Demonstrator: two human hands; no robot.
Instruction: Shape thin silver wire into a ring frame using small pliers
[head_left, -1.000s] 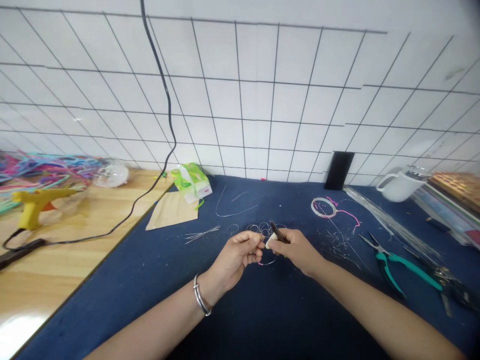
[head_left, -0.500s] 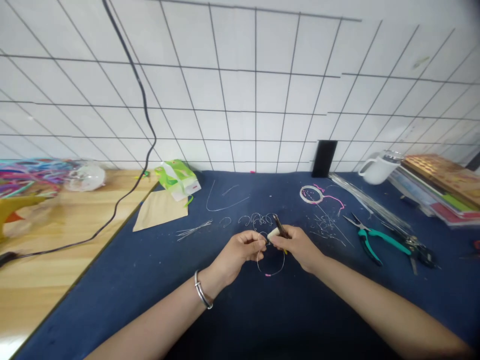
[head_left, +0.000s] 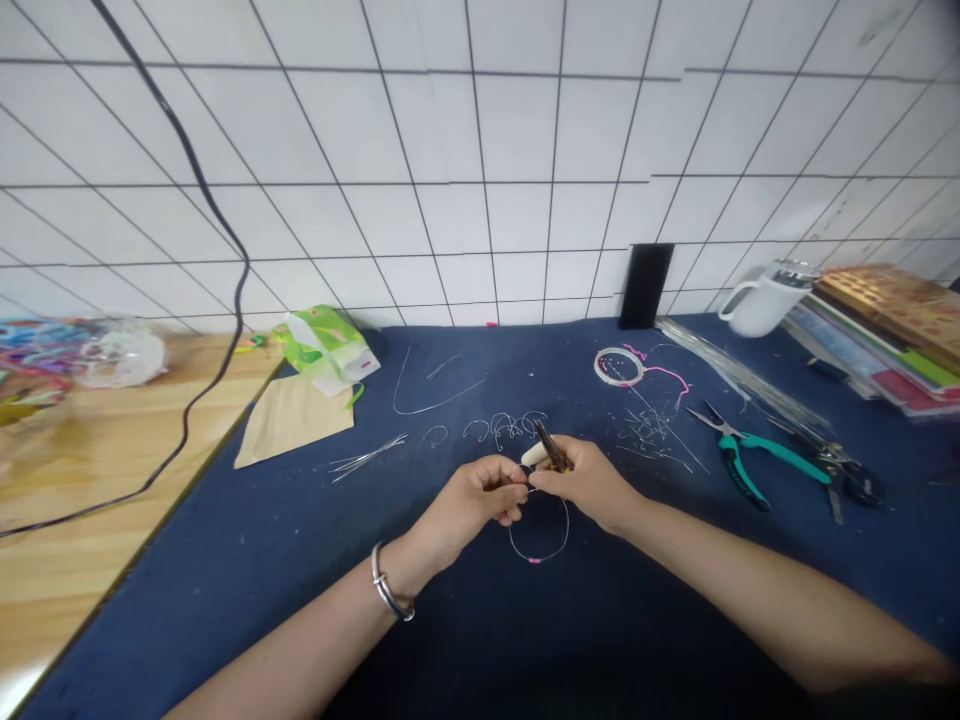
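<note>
My left hand (head_left: pixel 469 505) is closed in a pinch on a thin wire ring (head_left: pixel 540 530) that hangs below both hands and carries a small pink bead at its bottom. My right hand (head_left: pixel 589 480) is closed around a small dark-tipped tool with a white handle (head_left: pixel 541 451), whose tip meets the wire where the left fingers pinch it. Both hands hover over a dark blue mat (head_left: pixel 450 620). A metal bangle (head_left: pixel 388 592) sits on my left wrist.
Bent wire hooks (head_left: pixel 504 428), straight wire pieces (head_left: pixel 365 458) and a long curved wire (head_left: pixel 435 395) lie beyond the hands. Teal-handled pliers (head_left: pixel 742 460), a tape ring (head_left: pixel 619 366), a white mug (head_left: pixel 765 297) and books (head_left: pixel 885 330) are right; a brown envelope (head_left: pixel 289 420) and green pack (head_left: pixel 324 345) left.
The view has shifted, so everything sits further left in frame. The wire ring now hangs lower and more fully open below the hands, which stay pinched together.
</note>
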